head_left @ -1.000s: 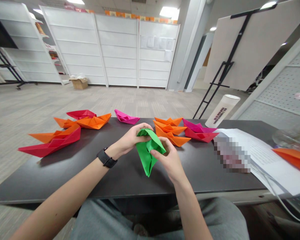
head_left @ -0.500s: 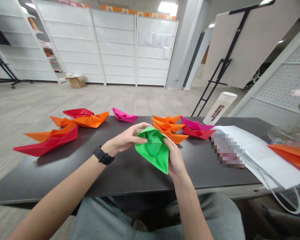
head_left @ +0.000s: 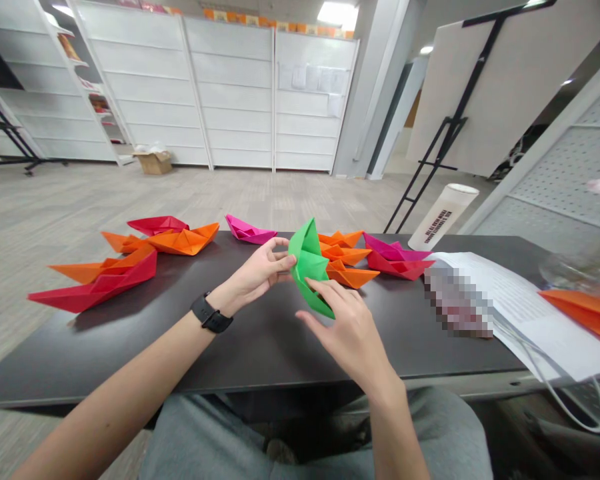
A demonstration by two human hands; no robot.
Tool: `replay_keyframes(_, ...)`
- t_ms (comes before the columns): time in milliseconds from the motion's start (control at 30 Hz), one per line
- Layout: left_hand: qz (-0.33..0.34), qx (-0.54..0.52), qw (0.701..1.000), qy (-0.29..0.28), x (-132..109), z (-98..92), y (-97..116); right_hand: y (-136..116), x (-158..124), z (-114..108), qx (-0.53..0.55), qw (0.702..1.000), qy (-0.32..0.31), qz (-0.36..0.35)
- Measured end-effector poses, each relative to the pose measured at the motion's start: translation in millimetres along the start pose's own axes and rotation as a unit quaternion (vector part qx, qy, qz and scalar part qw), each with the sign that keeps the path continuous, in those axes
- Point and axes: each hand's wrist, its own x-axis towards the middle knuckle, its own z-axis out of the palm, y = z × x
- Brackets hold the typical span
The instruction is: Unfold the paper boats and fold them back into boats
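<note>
A green folded paper boat [head_left: 311,261] is held up over the dark table, tilted, with its inner folds and raised middle showing. My left hand [head_left: 260,277] pinches its left side between thumb and fingers; a black watch sits on that wrist. Against the boat's near right edge lie the fingers of my right hand [head_left: 353,333]. The right thumb stands well apart from the paper, to the left. Just behind the boat, several orange paper boats [head_left: 351,255] are lined up, partly covered by it. Beside them are a magenta paper boat [head_left: 393,250] and a red paper boat [head_left: 400,268].
At the left of the dark table [head_left: 220,367] are a red boat [head_left: 105,287] and several orange and red ones. A pink boat [head_left: 250,231] lies at the far edge. To the right are a white cylinder [head_left: 443,217], papers [head_left: 510,287], a cable and an orange folded paper [head_left: 585,310].
The green boat has been turned, its pointed ends now up and down and its sides more folded up. My right hand has shifted from gripping its right side to its near edge, thumb off.
</note>
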Motion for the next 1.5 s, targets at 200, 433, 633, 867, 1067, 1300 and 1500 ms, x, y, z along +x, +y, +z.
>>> replay_keyframes(200,-0.014,0.012,0.999,-0.048,-4,7.6,3,23,7,14,0.276,0.951,-0.020,0.137)
replay_keyframes(433,-0.028,0.091,0.995,-0.022,-3,4.5,5,42,8,12,0.410,0.899,-0.068,0.138)
replay_keyframes(633,-0.064,0.141,0.987,-0.041,-5,5.9,9,42,4,9,0.494,0.859,-0.041,0.126)
replay_keyframes(867,-0.066,-0.006,0.995,-0.080,-5,2.6,1,44,6,6,0.429,0.896,0.006,0.109)
replay_keyframes(1067,0.007,0.008,0.999,-0.034,3,-4.6,-2,49,8,3,0.228,0.969,0.035,0.090)
replay_keyframes(1300,0.044,0.107,0.988,-0.098,-6,-2.4,9,44,5,-12,0.193,0.975,-0.080,0.069)
replay_keyframes(1500,-0.047,0.207,0.947,-0.242,-21,0.0,17,21,5,8,0.435,0.887,-0.092,0.127)
